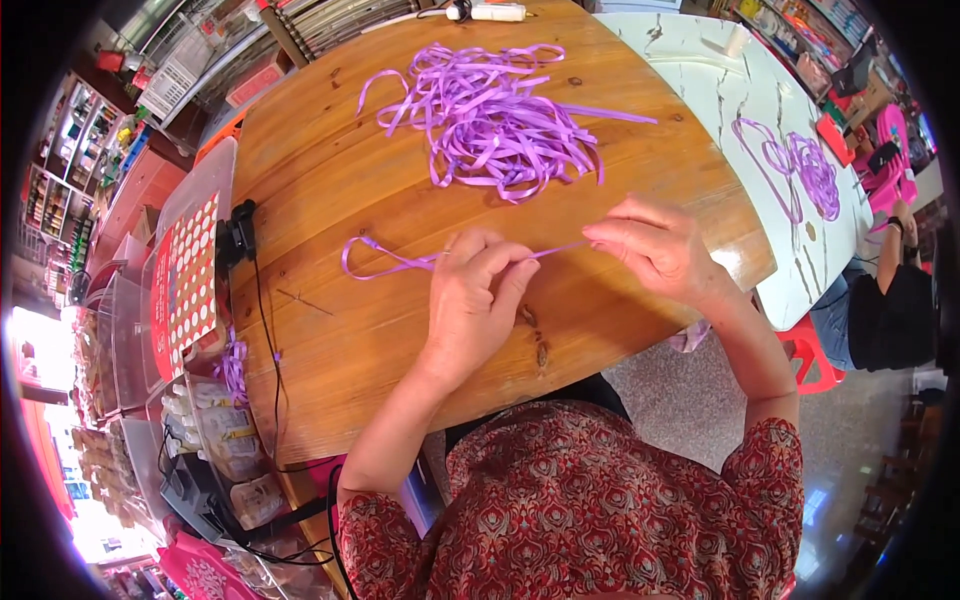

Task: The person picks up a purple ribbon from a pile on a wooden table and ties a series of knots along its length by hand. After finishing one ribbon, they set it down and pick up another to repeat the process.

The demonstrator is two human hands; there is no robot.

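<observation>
Purple ribbon (408, 264), narrow and shiny, is being handled above the middle of the wooden tabletop (360, 345). Directions take the hands as the centre of the dial, with twelve pointing away from the person.

Progress is judged partway on the present length. Done, as far as visible: one portion forms an open loop at nine o'clock, with what looks like a small knot or fold on its upper edge, and a short section is drawn nearly straight between the hands. Outstanding: this length has not yet been released. A large tangled pile (500, 135) lies near twelve o'clock; whether it is finished or waiting cannot be determined. Same finding for a smaller bundle (815, 175) between two and three o'clock on the white tabletop (700, 70), and a cluster (233, 370) at about eight o'clock, by the left edge.

Left hand (478, 285): closed, thumb and forefinger pinching the ribbon. Right hand (660, 250): thumb and fingertips closed on the ribbon towards two o'clock. Any length hidden inside either hand cannot be inspected.

Condition: flat, evenly coloured, slightly twisted at the loop. No tear or fraying is discernible, though the strand is too small to certify.
</observation>
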